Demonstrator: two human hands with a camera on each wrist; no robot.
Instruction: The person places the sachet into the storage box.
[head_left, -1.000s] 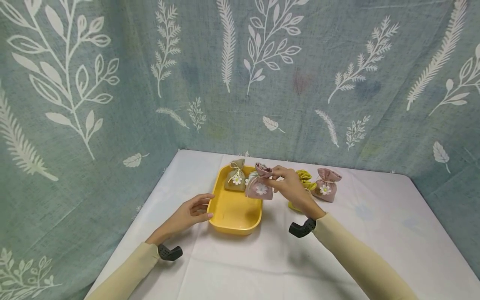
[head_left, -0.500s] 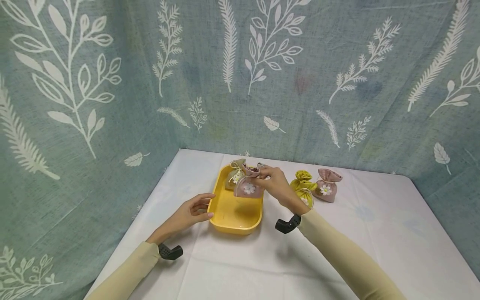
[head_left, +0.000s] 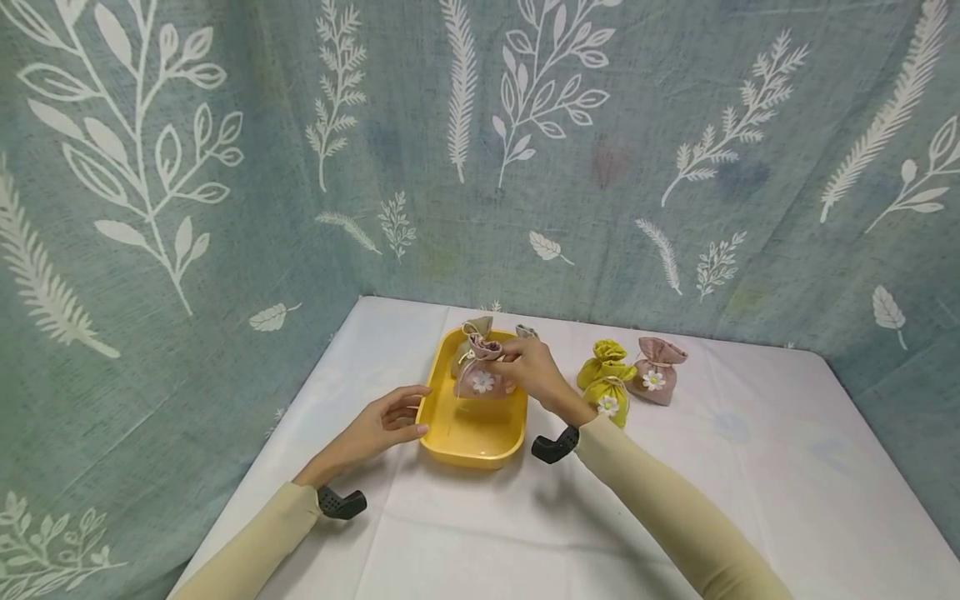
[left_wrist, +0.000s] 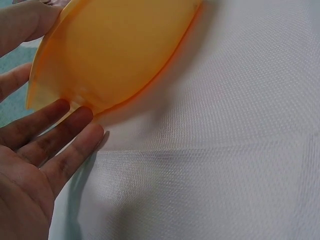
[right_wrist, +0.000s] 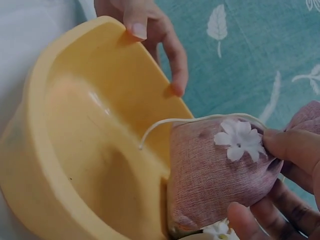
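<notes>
1. The pink pouch is coarse woven cloth, gathered at the neck with pale cord, with a white fabric daisy on its front.
2. The right hand pinches the pouch's gathered neck, holding it inside the far part of the smooth, glossy yellow tray, beside a tan pouch.
3. The left hand rests relaxed against the tray's left rim, fingers straight.
4. A green pouch and another pink pouch stand on the white tablecloth.
</notes>
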